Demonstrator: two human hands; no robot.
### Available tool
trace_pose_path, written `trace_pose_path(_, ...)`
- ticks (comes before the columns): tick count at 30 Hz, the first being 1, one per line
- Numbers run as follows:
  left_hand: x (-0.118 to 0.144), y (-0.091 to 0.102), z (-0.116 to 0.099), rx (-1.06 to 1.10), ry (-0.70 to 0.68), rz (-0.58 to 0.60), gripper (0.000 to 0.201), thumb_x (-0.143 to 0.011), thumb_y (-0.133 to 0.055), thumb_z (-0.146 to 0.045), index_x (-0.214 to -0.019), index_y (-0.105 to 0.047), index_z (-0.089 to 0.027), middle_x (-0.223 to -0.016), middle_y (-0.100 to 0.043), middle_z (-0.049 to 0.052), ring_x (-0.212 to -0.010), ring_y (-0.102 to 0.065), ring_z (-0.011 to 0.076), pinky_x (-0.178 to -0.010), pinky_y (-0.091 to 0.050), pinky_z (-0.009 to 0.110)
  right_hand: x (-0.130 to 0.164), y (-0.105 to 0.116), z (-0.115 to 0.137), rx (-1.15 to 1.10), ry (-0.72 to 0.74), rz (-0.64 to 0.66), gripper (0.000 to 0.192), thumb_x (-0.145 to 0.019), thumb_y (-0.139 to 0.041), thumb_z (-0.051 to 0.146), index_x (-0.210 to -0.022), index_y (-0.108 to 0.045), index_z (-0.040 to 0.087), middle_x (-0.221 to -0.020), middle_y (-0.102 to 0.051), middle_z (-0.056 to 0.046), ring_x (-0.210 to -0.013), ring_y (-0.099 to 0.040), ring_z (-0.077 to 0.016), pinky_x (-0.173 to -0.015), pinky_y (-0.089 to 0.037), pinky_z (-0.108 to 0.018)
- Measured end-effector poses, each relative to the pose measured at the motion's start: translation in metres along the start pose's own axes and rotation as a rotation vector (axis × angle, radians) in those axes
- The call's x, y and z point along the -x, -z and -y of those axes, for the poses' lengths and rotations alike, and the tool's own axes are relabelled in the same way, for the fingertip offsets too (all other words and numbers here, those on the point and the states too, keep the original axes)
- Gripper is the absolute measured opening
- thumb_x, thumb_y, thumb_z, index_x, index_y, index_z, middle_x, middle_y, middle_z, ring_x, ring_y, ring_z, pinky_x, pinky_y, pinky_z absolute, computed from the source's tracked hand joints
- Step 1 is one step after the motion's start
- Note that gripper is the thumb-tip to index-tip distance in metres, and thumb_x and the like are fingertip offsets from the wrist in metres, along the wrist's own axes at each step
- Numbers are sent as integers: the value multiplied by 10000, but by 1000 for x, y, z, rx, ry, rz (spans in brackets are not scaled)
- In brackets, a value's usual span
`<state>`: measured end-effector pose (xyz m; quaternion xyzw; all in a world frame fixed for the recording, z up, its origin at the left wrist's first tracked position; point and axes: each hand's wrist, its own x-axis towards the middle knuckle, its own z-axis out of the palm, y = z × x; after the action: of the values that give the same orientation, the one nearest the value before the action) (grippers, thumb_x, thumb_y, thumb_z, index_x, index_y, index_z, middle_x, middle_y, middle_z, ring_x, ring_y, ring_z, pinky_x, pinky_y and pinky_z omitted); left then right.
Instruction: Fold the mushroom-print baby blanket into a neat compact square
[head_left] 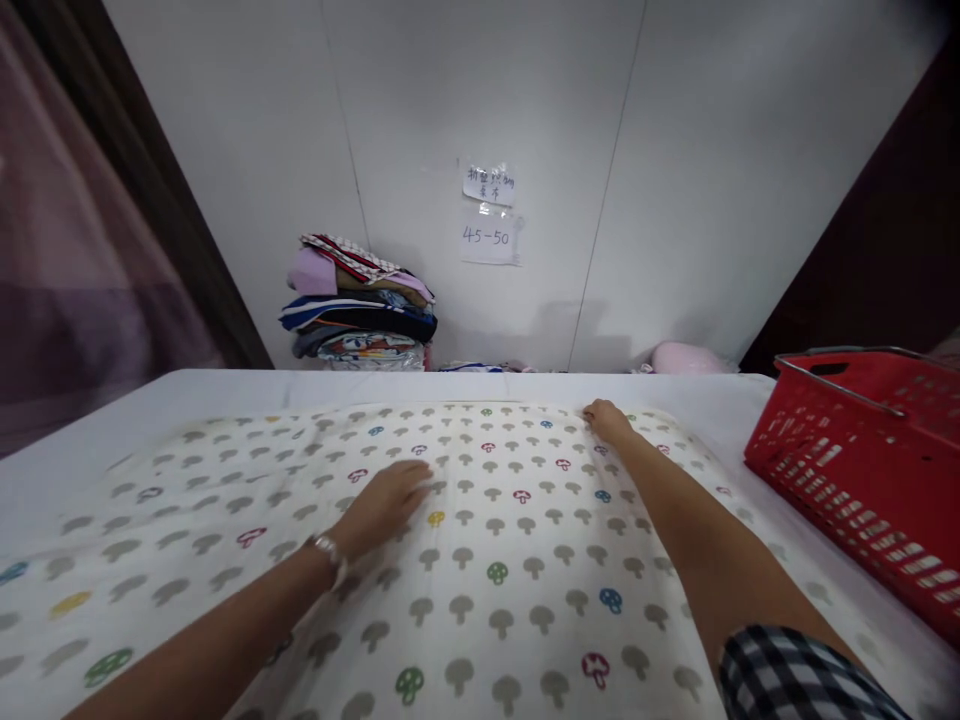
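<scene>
I have the mushroom-print cloth (517,585) spread flat over most of the tabletop (247,392), running from the near edge almost to the far edge, with faint creases on its left side. My left hand (386,505) is open over the cloth's middle, fingers stretched and a little blurred; I can't tell whether they touch it. My right hand (607,420) reaches to the cloth's far edge, fingers curled down against it, though I can't make out whether they pinch the fabric. A pale bracelet (328,558) circles my left wrist, and a checked sleeve (795,675) covers my right upper arm. The red basket (840,450) stands along the tabletop's right edge. At the far edge, toward the left corner, I see a stack of folded fabrics (360,315); toward the right corner, something pink (684,358). Two handwritten notes (491,237) are stuck to the wall (690,150) behind.
</scene>
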<state>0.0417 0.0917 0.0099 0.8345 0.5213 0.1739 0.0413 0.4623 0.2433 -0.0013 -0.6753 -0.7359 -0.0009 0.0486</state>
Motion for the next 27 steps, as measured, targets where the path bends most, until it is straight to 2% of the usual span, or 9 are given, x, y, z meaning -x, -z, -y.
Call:
trace_pose_path(3, -56, -4, -3, -47, -29, 32, 313, -881, -391, -234, -1077, -627, -173, -1155, -638, 75, -1085, -564, 199, -986, -428, 361, -1, 0, 2, -3, -26, 9, 265, -844, -470, 140, -970, -701, 168, -1044, -627, -124, -1004, -545, -219, -802, -405, -266)
trace_pose_path(6, -103, -14, -10, -90, -54, 25, 390, -903, -291, -174, -1155, -573, -81, -1211, -597, 91, -1156, -504, 192, -1020, -362, 327, -3, -1, 2, -21, -43, 17, 250, -837, -486, 150, -974, -695, 176, -1028, -637, -108, -958, -562, -199, -771, -406, -246)
trace_pose_path(9, -136, -29, -13, -103, -49, 9, 457, -916, -190, -142, -1218, -514, -29, -1292, -528, 101, -1235, -425, 205, -1048, -296, 337, -5, 0, 2, -43, -21, 35, 243, -830, -510, 161, -989, -688, 207, -1027, -651, -73, -930, -570, -176, -750, -399, -222)
trace_pose_path(11, -151, -39, -11, -115, -7, 19, 413, -913, -241, -127, -1184, -539, -34, -1270, -543, 121, -1216, -446, 217, -1025, -326, 348, -6, 1, 3, -51, -11, 47, 220, -821, -521, 159, -952, -691, 208, -1012, -656, -65, -911, -571, -172, -731, -394, -219)
trace_pose_path(15, -167, -51, -2, -149, 93, 37, 319, -868, -375, -99, -1093, -602, -104, -1143, -611, 162, -1119, -526, 246, -938, -416, 381, -6, -1, 8, -64, -35, 18, 186, -800, -523, 134, -912, -660, 191, -1020, -640, -74, -902, -559, -178, -694, -376, -230)
trace_pose_path(19, -173, -50, 4, -174, 141, 29, 280, -855, -398, -115, -995, -640, -130, -1024, -622, 146, -1062, -539, 242, -885, -436, 348, -4, -5, 12, -89, -102, -39, 191, -837, -477, 170, -982, -601, 191, -969, -641, -73, -823, -555, -178, -642, -363, -243)
trace_pose_path(23, -180, -49, 4, -173, 192, -17, 282, -877, -364, -144, -957, -634, -142, -1028, -592, 133, -1062, -515, 238, -842, -445, 328, -6, -5, 11, -135, -181, -127, 237, -894, -390, 205, -1051, -567, 194, -960, -647, -70, -830, -557, -182, -648, -368, -248)
trace_pose_path(27, -185, -53, 4, -152, 229, -33, 276, -875, -363, -140, -969, -623, -143, -1054, -579, 130, -1072, -506, 241, -834, -445, 332, -12, -5, 12, -159, -152, -85, 169, -860, -497, 221, -965, -628, 199, -1006, -652, -61, -884, -567, -178, -684, -374, -234)
